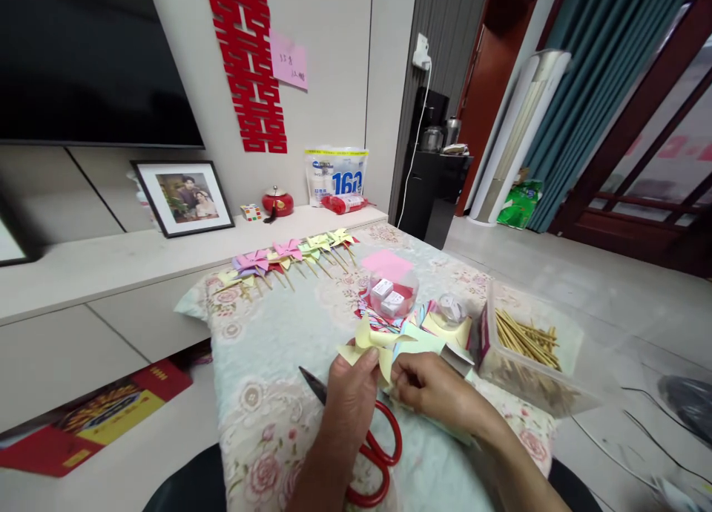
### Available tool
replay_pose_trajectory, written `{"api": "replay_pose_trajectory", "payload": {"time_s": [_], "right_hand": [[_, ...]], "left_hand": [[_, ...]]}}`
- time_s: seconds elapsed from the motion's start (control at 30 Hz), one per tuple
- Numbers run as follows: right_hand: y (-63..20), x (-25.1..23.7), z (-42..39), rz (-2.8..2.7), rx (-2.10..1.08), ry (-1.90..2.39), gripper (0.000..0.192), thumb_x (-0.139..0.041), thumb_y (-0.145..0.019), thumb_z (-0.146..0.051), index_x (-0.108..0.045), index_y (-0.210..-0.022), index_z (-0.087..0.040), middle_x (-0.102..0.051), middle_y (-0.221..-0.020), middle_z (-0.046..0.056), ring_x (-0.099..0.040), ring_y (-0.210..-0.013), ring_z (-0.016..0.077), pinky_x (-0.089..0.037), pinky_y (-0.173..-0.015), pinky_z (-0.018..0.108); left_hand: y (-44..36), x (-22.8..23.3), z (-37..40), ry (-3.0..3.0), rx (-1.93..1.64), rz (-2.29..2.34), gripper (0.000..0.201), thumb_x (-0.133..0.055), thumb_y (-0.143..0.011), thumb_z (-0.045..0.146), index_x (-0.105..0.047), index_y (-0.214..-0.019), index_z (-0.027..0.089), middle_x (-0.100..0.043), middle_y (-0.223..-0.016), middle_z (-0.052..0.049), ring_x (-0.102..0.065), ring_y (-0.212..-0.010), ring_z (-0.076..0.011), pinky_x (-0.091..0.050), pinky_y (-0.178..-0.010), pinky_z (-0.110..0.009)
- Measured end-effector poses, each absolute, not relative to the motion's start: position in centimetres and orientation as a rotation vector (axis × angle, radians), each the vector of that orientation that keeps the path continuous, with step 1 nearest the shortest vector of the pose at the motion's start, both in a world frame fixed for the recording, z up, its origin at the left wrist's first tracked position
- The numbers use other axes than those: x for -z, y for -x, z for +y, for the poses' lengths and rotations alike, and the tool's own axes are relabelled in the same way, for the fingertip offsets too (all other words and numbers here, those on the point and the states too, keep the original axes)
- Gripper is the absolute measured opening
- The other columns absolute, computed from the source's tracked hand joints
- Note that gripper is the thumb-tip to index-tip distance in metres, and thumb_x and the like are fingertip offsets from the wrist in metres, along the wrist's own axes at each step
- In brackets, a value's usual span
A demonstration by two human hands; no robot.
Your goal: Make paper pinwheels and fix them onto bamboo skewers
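My left hand [351, 397] and my right hand [431, 389] together pinch a yellow paper pinwheel [371, 342] just above the floral cloth. Fingers of both hands close on its lower folds. Red-handled scissors [370, 453] lie on the cloth under my left wrist, blades pointing up-left. Right of my hands stands a clear box of wooden sticks [526, 339]. A stack of coloured paper squares [439, 328] lies just beyond the pinwheel.
A row of finished pinwheels [289, 256] lies along the far edge of the floral-covered table [278, 334]. A clear round tub with small white boxes [392, 293] sits mid-table under a pink paper. A low cabinet with a framed photo [182, 197] stands behind.
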State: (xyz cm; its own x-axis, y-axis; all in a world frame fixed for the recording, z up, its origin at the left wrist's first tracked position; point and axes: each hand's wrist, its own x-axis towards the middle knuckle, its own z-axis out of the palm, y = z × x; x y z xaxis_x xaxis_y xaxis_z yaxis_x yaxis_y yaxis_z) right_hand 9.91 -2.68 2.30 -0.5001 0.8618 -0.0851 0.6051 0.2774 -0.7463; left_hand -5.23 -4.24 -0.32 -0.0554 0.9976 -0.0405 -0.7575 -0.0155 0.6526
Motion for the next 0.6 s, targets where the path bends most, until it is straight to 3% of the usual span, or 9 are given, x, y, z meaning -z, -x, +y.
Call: {"api": "replay_pose_trajectory", "payload": {"time_s": [0.1,0.2,0.3,0.43,0.6], "right_hand": [[-12.1,-2.9,-2.6,-2.151,-1.084,1.305,0.014,-0.064,-0.079,-0.022,-0.068,-0.091,-0.018,-0.067,-0.081,0.001,-0.058,-0.072,0.0156,-0.043,-0.064,0.025],[-14.4,-4.0,-2.7,-1.928,-0.951,1.349,0.028,-0.062,-0.087,-0.039,-0.068,-0.105,-0.019,-0.07,-0.091,0.005,-0.063,-0.08,0.0199,-0.048,-0.069,0.03],[-15.2,-4.6,-3.0,-1.763,-0.937,1.303,0.036,-0.062,-0.088,-0.044,-0.068,-0.112,-0.019,-0.071,-0.101,0.007,-0.065,-0.09,0.0225,-0.05,-0.075,0.033],[-13.9,-3.9,-3.0,-1.763,-1.085,1.251,0.032,-0.066,-0.084,-0.041,-0.069,-0.106,-0.018,-0.071,-0.098,0.006,-0.063,-0.092,0.0217,-0.047,-0.077,0.032],[-12.4,-2.4,-2.6,-1.781,-1.262,1.181,0.024,-0.07,-0.08,-0.038,-0.066,-0.086,-0.015,-0.065,-0.081,0.001,-0.056,-0.075,0.016,-0.042,-0.067,0.026]], "left_hand": [[5.0,0.6,-4.2,-0.488,-1.488,0.715,0.029,-0.081,-0.065,0.028,-0.069,-0.089,0.017,-0.072,-0.078,-0.003,-0.069,-0.077,-0.0221,-0.052,-0.071,-0.03],[4.6,1.4,-4.2,-0.507,-1.415,0.821,0.026,-0.082,-0.064,0.028,-0.066,-0.08,0.016,-0.07,-0.068,-0.001,-0.066,-0.064,-0.0189,-0.049,-0.064,-0.028],[4.3,2.2,-4.3,-0.586,-1.348,0.823,0.025,-0.081,-0.067,0.029,-0.069,-0.084,0.015,-0.072,-0.071,-0.002,-0.066,-0.063,-0.0182,-0.049,-0.065,-0.028],[4.0,2.3,-4.6,-0.651,-1.283,0.813,0.025,-0.08,-0.07,0.028,-0.071,-0.09,0.015,-0.074,-0.075,-0.003,-0.066,-0.066,-0.0177,-0.049,-0.066,-0.027],[3.8,1.7,-4.7,-0.672,-1.277,0.906,0.023,-0.083,-0.063,0.025,-0.069,-0.079,0.014,-0.07,-0.064,0.0,-0.062,-0.059,-0.0138,-0.046,-0.059,-0.022]]}}
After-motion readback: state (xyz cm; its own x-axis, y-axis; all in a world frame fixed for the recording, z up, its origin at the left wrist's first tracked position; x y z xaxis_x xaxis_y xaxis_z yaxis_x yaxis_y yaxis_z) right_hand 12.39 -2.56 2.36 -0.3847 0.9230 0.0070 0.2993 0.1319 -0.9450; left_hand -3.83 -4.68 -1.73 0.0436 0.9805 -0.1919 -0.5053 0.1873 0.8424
